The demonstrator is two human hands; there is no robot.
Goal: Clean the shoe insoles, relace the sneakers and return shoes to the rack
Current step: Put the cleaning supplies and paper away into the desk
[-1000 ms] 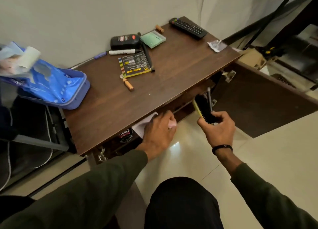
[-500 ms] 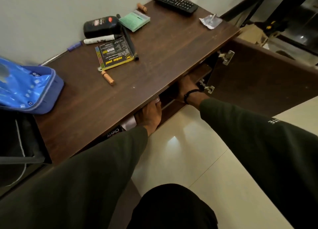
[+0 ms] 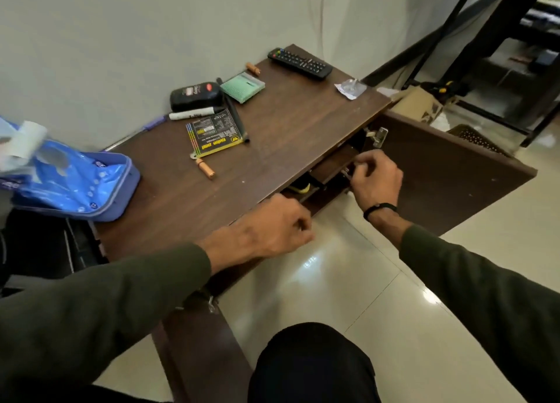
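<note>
Mostly brown cabinet top (image 3: 303,136), cluttered; glossy tile floor (image 3: 348,287), pale wall (image 3: 121,24).

Cabinet top (image 3: 303,136): remote (image 3: 300,63) at its far right corner, notepad (image 3: 214,137) at centre with a marker (image 3: 195,113) behind it, pouch (image 3: 75,184) at its left end, open door (image 3: 448,172) at its right.

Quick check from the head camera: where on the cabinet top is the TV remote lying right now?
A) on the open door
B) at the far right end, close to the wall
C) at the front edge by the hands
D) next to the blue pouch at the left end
B: the remote lies at the far right end of the cabinet top, beside the wall and away from the blue pouch.
</note>
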